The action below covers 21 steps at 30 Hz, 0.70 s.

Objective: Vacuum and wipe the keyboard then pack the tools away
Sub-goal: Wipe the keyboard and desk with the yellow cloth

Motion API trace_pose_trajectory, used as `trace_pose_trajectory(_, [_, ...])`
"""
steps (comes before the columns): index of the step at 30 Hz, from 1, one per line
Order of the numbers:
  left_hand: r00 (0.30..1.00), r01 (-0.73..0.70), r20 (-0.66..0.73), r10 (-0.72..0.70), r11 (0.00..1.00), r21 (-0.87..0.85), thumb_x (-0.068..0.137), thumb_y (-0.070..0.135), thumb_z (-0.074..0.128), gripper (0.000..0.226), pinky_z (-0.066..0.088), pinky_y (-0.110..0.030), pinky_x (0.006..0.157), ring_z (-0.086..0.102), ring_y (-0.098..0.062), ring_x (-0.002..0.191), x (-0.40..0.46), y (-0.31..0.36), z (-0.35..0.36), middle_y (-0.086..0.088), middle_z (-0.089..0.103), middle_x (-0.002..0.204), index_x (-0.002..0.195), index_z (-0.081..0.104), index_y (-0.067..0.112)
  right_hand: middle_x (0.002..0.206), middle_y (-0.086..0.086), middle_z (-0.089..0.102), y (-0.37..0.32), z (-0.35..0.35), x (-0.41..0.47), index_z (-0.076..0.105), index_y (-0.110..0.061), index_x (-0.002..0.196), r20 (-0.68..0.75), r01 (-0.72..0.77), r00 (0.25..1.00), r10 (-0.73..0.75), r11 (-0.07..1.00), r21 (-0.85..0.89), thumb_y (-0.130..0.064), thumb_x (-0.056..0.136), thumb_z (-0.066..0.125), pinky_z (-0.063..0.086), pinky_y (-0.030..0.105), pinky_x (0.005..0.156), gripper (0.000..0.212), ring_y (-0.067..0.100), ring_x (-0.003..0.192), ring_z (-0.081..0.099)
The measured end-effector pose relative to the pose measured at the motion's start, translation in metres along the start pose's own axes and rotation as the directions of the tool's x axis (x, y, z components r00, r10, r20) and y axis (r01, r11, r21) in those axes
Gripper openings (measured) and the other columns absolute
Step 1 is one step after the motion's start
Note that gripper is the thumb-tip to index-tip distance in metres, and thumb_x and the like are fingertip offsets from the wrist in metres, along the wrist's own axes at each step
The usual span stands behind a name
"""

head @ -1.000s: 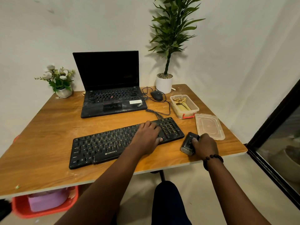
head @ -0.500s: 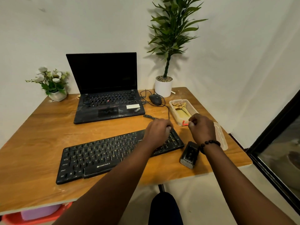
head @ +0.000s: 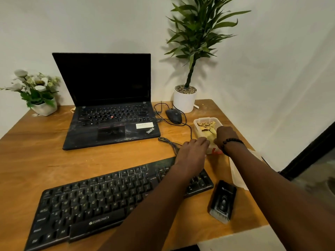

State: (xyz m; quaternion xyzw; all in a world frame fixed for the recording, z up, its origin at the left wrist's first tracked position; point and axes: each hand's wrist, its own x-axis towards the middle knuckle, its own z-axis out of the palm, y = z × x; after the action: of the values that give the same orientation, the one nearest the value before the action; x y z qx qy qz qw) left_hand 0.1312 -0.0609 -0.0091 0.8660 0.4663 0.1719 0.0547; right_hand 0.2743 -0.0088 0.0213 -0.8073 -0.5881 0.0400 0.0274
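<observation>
The black keyboard (head: 108, 201) lies across the front of the wooden table (head: 45, 160). To the right of it sits a small black handheld vacuum (head: 222, 201), with no hand on it. Behind them, a clear plastic container (head: 197, 122) holds a crumpled yellow cloth (head: 205, 126). My right hand (head: 224, 135) reaches into the container with its fingers curled down on the cloth. My left hand (head: 192, 153) stretches over the keyboard's right end, fingertips touching the container's near left wall. The container's lid (head: 237, 175) lies mostly hidden under my right forearm.
An open black laptop (head: 110, 120) stands behind the keyboard, with a wired mouse (head: 173, 115) and loose cables to its right. A white potted plant (head: 184, 100) is at the back right, a small flower pot (head: 44, 107) at the back left. The table's right edge is close to the lid.
My right hand let go of the vacuum and moved back into the container onto the cloth. My left hand slid off the keyboard's keys to the container's side.
</observation>
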Motion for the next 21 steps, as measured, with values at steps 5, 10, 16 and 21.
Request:
trace_pose_trajectory(5, [0.994, -0.032, -0.101, 0.040, 0.996, 0.077, 0.098, 0.019, 0.054, 0.046, 0.036, -0.039, 0.104, 0.043, -0.024, 0.130, 0.005, -0.004, 0.007, -0.001, 0.050, 0.142, 0.144, 0.046, 0.021, 0.115, 0.015, 0.062, -0.011, -0.003, 0.016, 0.058, -0.003, 0.118, 0.134, -0.053, 0.990, 0.053, 0.999, -0.005, -0.014, 0.087, 0.064, 0.051, 0.034, 0.087, 0.034, 0.027, 0.105, 0.060])
trace_pose_trajectory(10, [0.991, -0.068, -0.104, 0.079, 0.992, 0.104, 0.097, 0.017, 0.058, 0.047, 0.036, -0.041, 0.106, 0.037, -0.025, 0.135, 0.007, -0.011, 0.003, 0.000, 0.042, 0.149, 0.142, 0.049, 0.022, 0.112, 0.017, 0.058, -0.021, -0.003, 0.025, 0.055, -0.002, 0.119, 0.287, -0.093, 0.955, 0.075, 0.994, 0.050, -0.016, 0.086, 0.065, 0.051, 0.038, 0.091, 0.037, 0.030, 0.109, 0.057])
trace_pose_trajectory(16, [0.997, -0.057, -0.055, 0.061, 0.996, 0.074, 0.096, 0.017, 0.058, 0.052, 0.035, -0.040, 0.104, 0.039, -0.024, 0.133, 0.008, -0.019, 0.003, 0.002, 0.045, 0.147, 0.146, 0.045, 0.027, 0.099, 0.012, 0.059, -0.013, -0.002, 0.028, 0.059, -0.005, 0.100, 0.226, -0.096, 0.973, 0.044, 0.970, 0.224, -0.026, 0.081, 0.068, 0.045, 0.028, 0.062, 0.029, 0.023, 0.086, 0.052])
trace_pose_trajectory(21, [0.998, -0.037, 0.047, 0.036, 0.999, 0.021, 0.106, 0.033, 0.042, 0.049, 0.026, -0.044, 0.114, 0.026, -0.025, 0.144, -0.004, -0.025, -0.008, 0.001, 0.028, 0.161, 0.154, 0.031, 0.032, 0.114, 0.013, 0.059, 0.006, -0.032, 0.012, 0.060, -0.002, 0.112, 0.126, -0.160, 0.986, 0.111, 0.383, 0.910, -0.018, 0.077, 0.069, 0.050, 0.036, 0.071, 0.039, 0.032, 0.103, 0.057])
